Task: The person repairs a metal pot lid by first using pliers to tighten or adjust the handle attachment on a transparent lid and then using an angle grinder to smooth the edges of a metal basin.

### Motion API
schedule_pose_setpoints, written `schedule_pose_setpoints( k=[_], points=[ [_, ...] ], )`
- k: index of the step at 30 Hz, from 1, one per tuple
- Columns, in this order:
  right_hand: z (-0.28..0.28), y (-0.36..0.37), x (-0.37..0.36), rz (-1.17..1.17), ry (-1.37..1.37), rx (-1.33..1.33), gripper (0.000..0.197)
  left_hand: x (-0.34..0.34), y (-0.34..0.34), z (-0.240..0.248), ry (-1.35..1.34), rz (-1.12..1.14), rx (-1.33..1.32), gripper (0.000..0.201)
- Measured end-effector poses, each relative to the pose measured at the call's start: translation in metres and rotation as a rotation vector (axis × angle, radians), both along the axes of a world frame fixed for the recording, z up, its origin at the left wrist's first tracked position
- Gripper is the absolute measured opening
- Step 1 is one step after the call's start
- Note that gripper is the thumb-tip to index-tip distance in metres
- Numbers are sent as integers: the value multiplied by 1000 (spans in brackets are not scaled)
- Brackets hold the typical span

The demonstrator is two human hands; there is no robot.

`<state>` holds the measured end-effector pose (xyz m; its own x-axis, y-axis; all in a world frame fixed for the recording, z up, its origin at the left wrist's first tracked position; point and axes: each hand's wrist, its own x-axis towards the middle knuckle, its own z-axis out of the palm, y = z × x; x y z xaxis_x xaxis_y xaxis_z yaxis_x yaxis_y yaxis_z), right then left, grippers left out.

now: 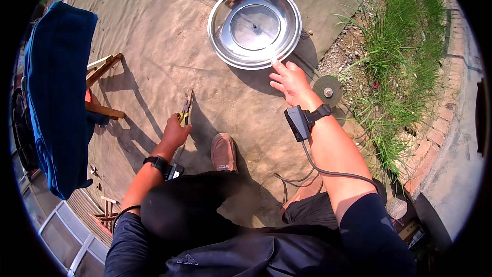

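Note:
A shiny metal basin [254,46] with a dark spot at the middle of its bottom lies ahead of me on the brown ground sheet. My right hand [289,81] is at its near right rim, fingers spread and apart; one fingertip overlaps the rim, and I cannot tell whether it presses on it. Lower and to the left, my left hand [176,131] is closed round a pair of pliers [185,112] with yellow and black handles, their jaws pointing away from me. A flat grey-green disc [327,91] with a rusty centre lies just right of my right hand.
A wooden-legged seat draped in blue cloth [59,92] stands at the left. Along the right run gravel, grass [405,41] and a brick edging [435,123]. A black cable [338,174] hangs from my right wrist. My brown shoe [224,152] is between my hands.

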<state>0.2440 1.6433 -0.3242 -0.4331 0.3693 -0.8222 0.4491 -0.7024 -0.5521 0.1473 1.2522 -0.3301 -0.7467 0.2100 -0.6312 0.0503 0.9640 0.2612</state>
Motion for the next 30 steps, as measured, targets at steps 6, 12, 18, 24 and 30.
schedule_pose_setpoints(
  k=[6,12,18,24,30],
  points=[
    [22,3,181,324,-467,763,52,-9,45,18,-120,72,16,58],
    [-24,10,215,612,-601,1088,76,-1,77,32,-418,-75,223,51],
    [-44,18,213,526,-497,851,64,1,117,79,-554,-382,186,55],
    [44,-20,158,482,-120,548,58,22,151,99,-768,-371,446,76],
    [93,-91,71,582,400,524,52,34,163,108,-988,139,1023,70]
  ],
)
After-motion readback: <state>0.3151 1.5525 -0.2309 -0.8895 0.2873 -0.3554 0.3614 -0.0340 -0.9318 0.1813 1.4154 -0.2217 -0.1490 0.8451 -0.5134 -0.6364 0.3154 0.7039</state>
